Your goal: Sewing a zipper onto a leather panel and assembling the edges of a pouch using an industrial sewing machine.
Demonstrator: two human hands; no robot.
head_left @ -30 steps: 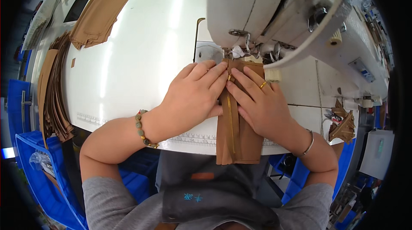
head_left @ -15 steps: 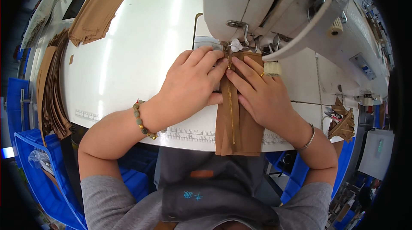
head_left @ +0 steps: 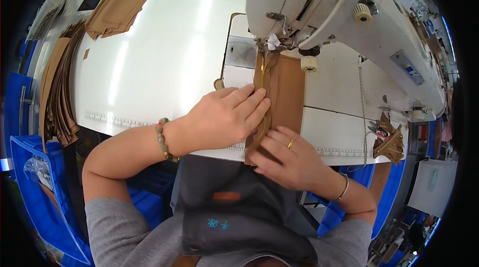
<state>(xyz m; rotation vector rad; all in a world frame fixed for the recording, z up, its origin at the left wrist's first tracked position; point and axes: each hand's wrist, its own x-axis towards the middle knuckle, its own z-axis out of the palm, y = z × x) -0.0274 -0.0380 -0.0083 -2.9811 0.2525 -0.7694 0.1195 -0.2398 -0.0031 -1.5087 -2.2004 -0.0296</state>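
A brown fabric panel (head_left: 290, 92) lies under the needle area of a white sewing machine (head_left: 329, 12), its near end at the table's front edge. Along its left side runs a brown zipper (head_left: 263, 70) with gold teeth and a gold pull close to the presser foot (head_left: 260, 46). My left hand (head_left: 227, 117) lies on the zipper midway, fingers stretched out over the tape. Nearer to me, my right hand (head_left: 289, 160) has its fingers curled around the zipper's near end, which bends there. Its fingertips are partly hidden and slightly blurred.
Stacked brown fabric pieces (head_left: 124, 5) lie at the far left, and more hang over the left edge (head_left: 62, 87). Small brown pieces (head_left: 390, 145) with snips lie at the right. Blue bins (head_left: 47, 192) stand below the table. A ruler strip (head_left: 344, 152) runs along the front.
Both hands have moved from beside the presser foot toward me. My right hand has come down to the zipper's near end, and the zipper now curves there.
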